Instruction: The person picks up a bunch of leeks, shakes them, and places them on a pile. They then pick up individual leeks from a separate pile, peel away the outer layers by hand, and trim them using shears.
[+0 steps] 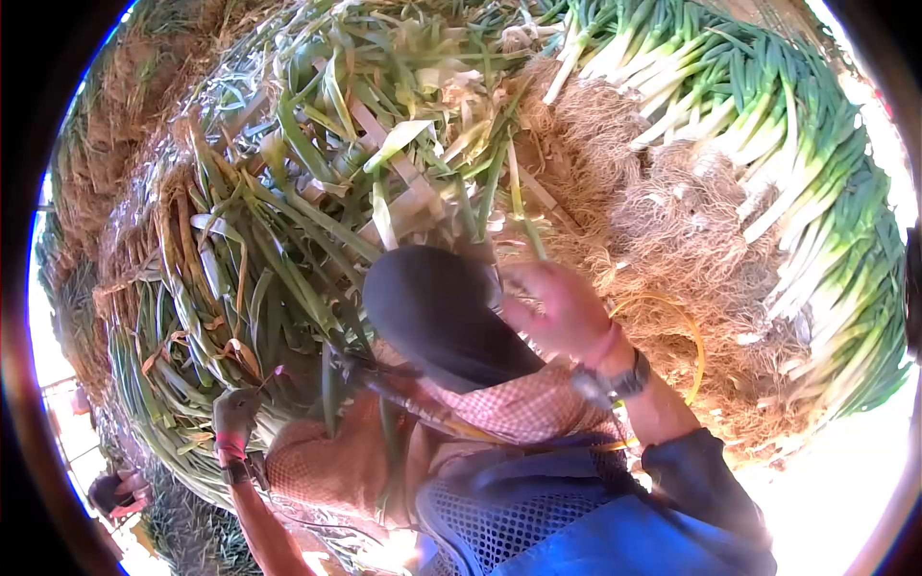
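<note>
My right hand (pixel 560 305), bare with a wristwatch, is slightly blurred beside a dark, rounded cover (pixel 432 312) over my checked clothing, apparently at the knee. Its thumb and fingers are curved and apart, with nothing visible between them. At the lower left, my left hand (pixel 236 415) wears a grey glove and is closed against untrimmed leeks (pixel 182 355). What it grips, if anything, I cannot make out. Long green leaves (pixel 307 230) pass between the pile and my legs.
Cleaned leeks (pixel 768 144) are stacked in an arc at the right, their tangled roots (pixel 672 211) facing inward. Loose leaf scraps (pixel 403 134) cover the ground ahead. A yellow cord (pixel 701 355) loops near my right wrist. Another person (pixel 120 494) is at the far lower left.
</note>
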The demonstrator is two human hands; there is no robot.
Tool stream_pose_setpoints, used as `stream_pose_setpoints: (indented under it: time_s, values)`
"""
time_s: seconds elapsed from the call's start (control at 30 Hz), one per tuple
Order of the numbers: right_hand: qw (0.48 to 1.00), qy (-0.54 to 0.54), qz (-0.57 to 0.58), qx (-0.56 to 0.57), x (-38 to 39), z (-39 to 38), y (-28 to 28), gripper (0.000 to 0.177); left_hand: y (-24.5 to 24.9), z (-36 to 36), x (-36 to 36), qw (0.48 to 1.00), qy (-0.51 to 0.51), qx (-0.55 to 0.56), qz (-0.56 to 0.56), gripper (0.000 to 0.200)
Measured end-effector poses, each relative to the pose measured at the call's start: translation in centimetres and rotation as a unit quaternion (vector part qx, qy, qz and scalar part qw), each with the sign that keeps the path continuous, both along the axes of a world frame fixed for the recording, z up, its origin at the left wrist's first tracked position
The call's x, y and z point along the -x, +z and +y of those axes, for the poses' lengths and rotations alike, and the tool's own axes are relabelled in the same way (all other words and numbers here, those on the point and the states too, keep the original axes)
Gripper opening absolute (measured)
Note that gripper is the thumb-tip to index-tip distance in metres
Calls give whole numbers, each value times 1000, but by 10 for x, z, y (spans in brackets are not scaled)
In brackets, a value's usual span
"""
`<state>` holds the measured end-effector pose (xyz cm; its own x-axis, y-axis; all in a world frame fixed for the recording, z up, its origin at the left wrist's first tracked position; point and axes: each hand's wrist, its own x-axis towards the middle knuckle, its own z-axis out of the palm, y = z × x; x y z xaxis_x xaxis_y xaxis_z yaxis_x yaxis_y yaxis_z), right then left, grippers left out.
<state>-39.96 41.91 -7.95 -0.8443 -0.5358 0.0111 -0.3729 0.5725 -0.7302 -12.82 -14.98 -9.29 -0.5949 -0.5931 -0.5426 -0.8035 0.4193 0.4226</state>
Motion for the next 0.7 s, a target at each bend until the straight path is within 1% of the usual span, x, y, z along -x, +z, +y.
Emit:
stream_pose_setpoints:
  time_s: [0.03,0.07,0.1,0.13,0.17,0.2,0.23,0.27,0.3,0.37,0.4,0.43,0.5,0.53,0.57,0.6,0.67,0.7]
  values:
    - [997,-28,-68,-31,13,10,-22,37,2,2,-2,1000,-4,-10,10,17]
    - [986,-28,-126,-106,31,17,-40,41,3,3,-1,1000,-9,-20,22,17]
    - [984,-23,-114,-133,45,31,-88,42,5,7,0,1000,-6,-16,19,17]
    - [982,-18,-100,-159,58,45,-136,43,9,14,3,998,37,-49,27,17]
    - [976,-60,-155,-142,74,52,-158,43,10,16,7,993,80,-81,41,16]
    - [964,-100,-212,-125,86,57,-176,43,1,3,-3,990,86,-94,56,20]
    - [960,-131,-202,-141,97,62,-194,42,7,14,5,985,123,-104,58,17]
    - [955,-161,-192,-157,109,68,-211,40,6,11,7,982,141,-118,48,19]
    - [957,-157,-193,-151,122,74,-228,40,5,8,7,978,159,-134,37,21]
    - [926,-153,-199,-282,149,85,-263,42,9,15,20,995,68,-69,-35,26]
    - [911,-178,-252,-275,159,96,-289,42,8,11,20,990,103,-94,-30,26]
    - [894,-201,-300,-264,172,97,-311,43,8,13,24,992,88,-83,-46,25]
    - [899,-204,-269,-278,190,84,-297,40,13,26,39,997,60,-39,-27,18]
    - [886,-204,-259,-325,198,82,-304,42,12,29,44,994,98,-43,-39,16]
    - [870,-204,-249,-375,203,85,-314,44,11,30,44,988,136,-50,-54,15]
    - [872,-195,-249,-372,202,89,-331,44,1,18,28,995,86,-43,-33,14]
    - [866,-271,-177,-381,195,88,-362,49,5,25,34,995,90,-36,-37,13]
    - [870,-263,-178,-377,194,84,-371,49,8,29,38,995,87,-34,-39,12]
